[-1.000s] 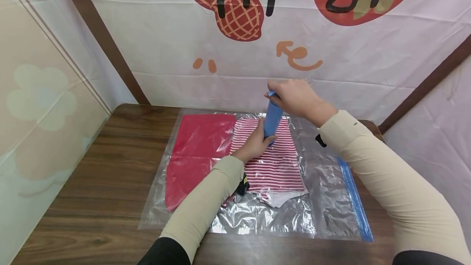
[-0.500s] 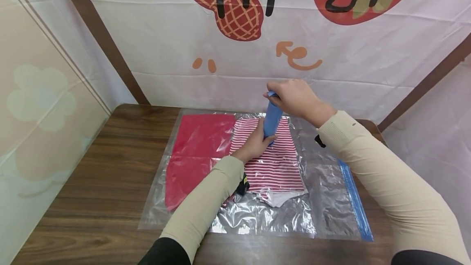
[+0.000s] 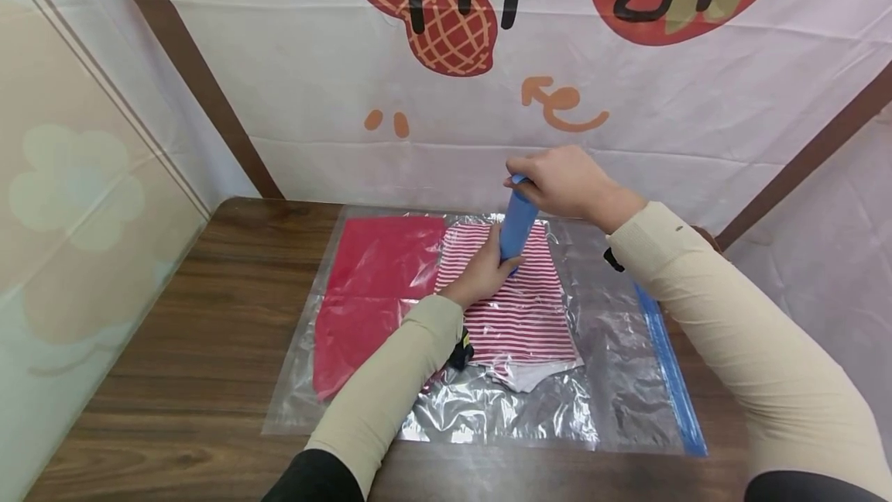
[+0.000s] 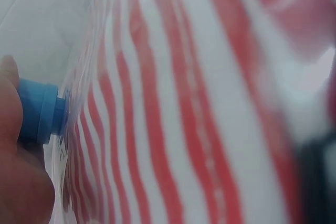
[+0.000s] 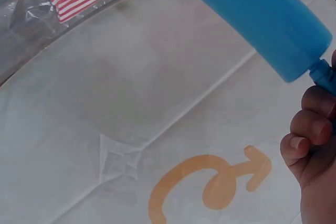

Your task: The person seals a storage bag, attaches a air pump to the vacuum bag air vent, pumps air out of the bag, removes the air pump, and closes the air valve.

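A clear plastic vacuum storage bag [image 3: 627,378] lies flat with a red cloth [image 3: 379,269] and a red-and-white striped garment [image 3: 523,324] inside. Over the striped part a blue hand pump [image 3: 519,229] stands slightly tilted. My left hand [image 3: 481,276] grips the lower barrel, and in the left wrist view the pump's narrow tip [image 4: 62,114] meets the bag's surface. With curled fingers, my right hand [image 3: 571,184] holds the handle at the top. The right wrist view shows the handle rod [image 5: 318,70] close to the barrel's end [image 5: 294,56].
The bag's blue zip edge [image 3: 669,370] runs along its right side. Beneath is a brown wooden table [image 3: 174,347], with a printed white cloth wall [image 3: 313,99] right behind it. Another cloth wall [image 3: 84,269] stands at the left.
My right hand and forearm have shifted slightly up and to the right, and the pump's top leans a little further right. The left hand and the bag stay put.
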A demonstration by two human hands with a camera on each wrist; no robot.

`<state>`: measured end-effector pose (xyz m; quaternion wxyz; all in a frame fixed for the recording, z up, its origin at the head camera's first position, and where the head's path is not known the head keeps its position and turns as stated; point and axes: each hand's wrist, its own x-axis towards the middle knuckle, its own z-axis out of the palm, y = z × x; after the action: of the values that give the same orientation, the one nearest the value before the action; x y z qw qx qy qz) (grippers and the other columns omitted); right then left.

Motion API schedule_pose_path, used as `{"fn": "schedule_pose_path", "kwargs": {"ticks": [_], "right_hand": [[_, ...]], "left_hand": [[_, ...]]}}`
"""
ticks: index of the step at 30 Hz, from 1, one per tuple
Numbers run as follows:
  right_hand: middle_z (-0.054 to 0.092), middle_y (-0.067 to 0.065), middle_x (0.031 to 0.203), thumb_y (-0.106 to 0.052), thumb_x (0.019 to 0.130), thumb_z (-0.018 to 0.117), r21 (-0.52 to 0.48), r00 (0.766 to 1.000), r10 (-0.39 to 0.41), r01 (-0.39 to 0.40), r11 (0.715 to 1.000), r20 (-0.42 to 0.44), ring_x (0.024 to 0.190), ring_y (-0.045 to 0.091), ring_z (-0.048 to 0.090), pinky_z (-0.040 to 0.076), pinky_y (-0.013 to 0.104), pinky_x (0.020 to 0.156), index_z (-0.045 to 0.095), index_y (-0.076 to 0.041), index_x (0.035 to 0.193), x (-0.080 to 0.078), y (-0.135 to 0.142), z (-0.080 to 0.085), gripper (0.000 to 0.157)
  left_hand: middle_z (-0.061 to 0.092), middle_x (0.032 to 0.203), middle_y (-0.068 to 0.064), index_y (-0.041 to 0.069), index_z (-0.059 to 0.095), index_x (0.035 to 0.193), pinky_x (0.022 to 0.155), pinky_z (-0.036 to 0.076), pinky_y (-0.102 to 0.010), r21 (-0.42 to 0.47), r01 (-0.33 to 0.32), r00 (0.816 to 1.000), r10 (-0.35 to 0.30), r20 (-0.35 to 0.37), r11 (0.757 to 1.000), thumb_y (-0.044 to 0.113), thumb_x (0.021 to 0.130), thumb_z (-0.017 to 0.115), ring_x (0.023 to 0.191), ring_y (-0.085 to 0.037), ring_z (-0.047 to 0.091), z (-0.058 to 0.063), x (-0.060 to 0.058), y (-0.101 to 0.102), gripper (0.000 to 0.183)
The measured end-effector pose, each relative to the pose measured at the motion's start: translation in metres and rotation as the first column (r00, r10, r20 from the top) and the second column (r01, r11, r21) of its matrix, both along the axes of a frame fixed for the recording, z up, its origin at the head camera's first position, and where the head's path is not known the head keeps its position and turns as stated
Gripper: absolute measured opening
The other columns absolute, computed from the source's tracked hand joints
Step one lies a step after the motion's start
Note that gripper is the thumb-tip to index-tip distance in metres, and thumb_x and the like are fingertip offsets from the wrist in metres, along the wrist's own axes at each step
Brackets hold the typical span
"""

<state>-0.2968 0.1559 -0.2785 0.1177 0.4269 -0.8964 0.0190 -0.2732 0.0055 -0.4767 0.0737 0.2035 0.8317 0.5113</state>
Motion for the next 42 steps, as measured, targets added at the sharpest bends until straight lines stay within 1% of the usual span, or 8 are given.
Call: {"fn": "schedule_pose_path", "kwargs": {"ticks": [7,12,17,24,27,31,37,42], "right_hand": [[0.039,0.000,0.056,-0.025,0.102,0.062,0.003,1.000,-0.016,0.016,1.000,-0.015,0.046,0.018,0.042,0.030,0.032,0.048,0.050,-0.013,0.078,-0.003,0.000,0.018,0.029],[0.042,0.001,0.055,-0.026,0.101,0.064,0.003,0.999,-0.026,0.026,1.000,-0.042,0.046,0.021,0.044,0.030,0.032,0.045,0.055,-0.011,0.081,-0.004,-0.003,0.043,0.027],[0.051,0.005,0.059,-0.024,0.101,0.063,0.002,0.997,-0.038,0.038,0.999,-0.074,0.052,0.023,0.052,0.039,0.035,0.050,0.060,-0.009,0.086,-0.005,-0.006,0.070,0.022],[0.066,0.011,0.072,-0.025,0.103,0.058,-0.012,0.994,-0.092,0.091,0.996,-0.066,0.057,0.025,0.055,0.042,0.036,0.054,0.067,-0.008,0.100,0.002,-0.009,0.103,0.020],[0.069,0.012,0.075,-0.025,0.103,0.056,-0.020,0.989,-0.102,0.100,0.995,-0.106,0.057,0.026,0.055,0.042,0.037,0.055,0.068,-0.007,0.100,0.003,-0.009,0.115,0.021],[0.061,0.011,0.065,-0.026,0.104,0.054,-0.016,0.975,-0.119,0.118,0.993,-0.187,0.055,0.027,0.051,0.038,0.038,0.053,0.064,-0.007,0.092,0.004,-0.010,0.130,0.024],[0.057,0.012,0.064,-0.030,0.105,0.053,0.000,0.967,-0.140,0.143,0.990,-0.211,0.059,0.029,0.052,0.041,0.039,0.056,0.062,-0.006,0.093,0.007,-0.013,0.146,0.028],[0.059,0.012,0.067,-0.031,0.106,0.052,-0.013,0.969,-0.153,0.153,0.988,-0.196,0.061,0.028,0.053,0.041,0.039,0.058,0.062,-0.006,0.092,0.008,-0.016,0.148,0.030]], "left_hand": [[0.044,0.149,-0.022,0.010,0.013,0.155,0.115,0.038,-0.051,-0.039,-0.008,1.000,0.009,0.013,0.999,0.021,0.105,0.057,0.139,-0.034,0.046,0.003,0.001,0.002,0.067],[0.042,0.153,-0.021,0.012,0.012,0.157,0.117,0.034,-0.052,-0.051,-0.023,0.999,0.024,0.025,0.998,0.022,0.106,0.057,0.142,-0.035,0.043,0.005,0.002,0.001,0.069],[0.040,0.155,-0.021,0.013,0.012,0.157,0.118,0.032,-0.054,-0.036,-0.020,0.999,0.022,0.037,0.999,0.022,0.106,0.057,0.144,-0.036,0.040,0.007,0.002,-0.001,0.069],[0.040,0.155,-0.021,0.012,0.012,0.157,0.118,0.032,-0.054,-0.047,-0.020,0.999,0.022,0.032,0.999,0.022,0.106,0.056,0.144,-0.036,0.041,0.005,0.002,-0.002,0.068],[0.039,0.155,-0.022,0.012,0.012,0.157,0.118,0.032,-0.054,-0.047,-0.016,0.999,0.018,0.035,0.999,0.022,0.106,0.056,0.144,-0.037,0.040,0.005,0.001,-0.002,0.069],[0.039,0.155,-0.021,0.012,0.012,0.157,0.118,0.032,-0.054,-0.053,-0.019,0.999,0.022,0.043,0.998,0.023,0.106,0.056,0.144,-0.036,0.041,0.004,0.000,-0.002,0.068],[0.038,0.156,-0.020,0.014,0.011,0.157,0.118,0.031,-0.054,-0.048,-0.024,0.997,0.027,0.073,0.999,0.024,0.106,0.056,0.145,-0.036,0.039,0.004,0.000,-0.002,0.069],[0.037,0.157,-0.020,0.014,0.010,0.158,0.119,0.030,-0.054,-0.041,-0.024,0.996,0.027,0.079,0.999,0.024,0.106,0.056,0.145,-0.037,0.038,0.005,0.000,-0.001,0.070]]}}
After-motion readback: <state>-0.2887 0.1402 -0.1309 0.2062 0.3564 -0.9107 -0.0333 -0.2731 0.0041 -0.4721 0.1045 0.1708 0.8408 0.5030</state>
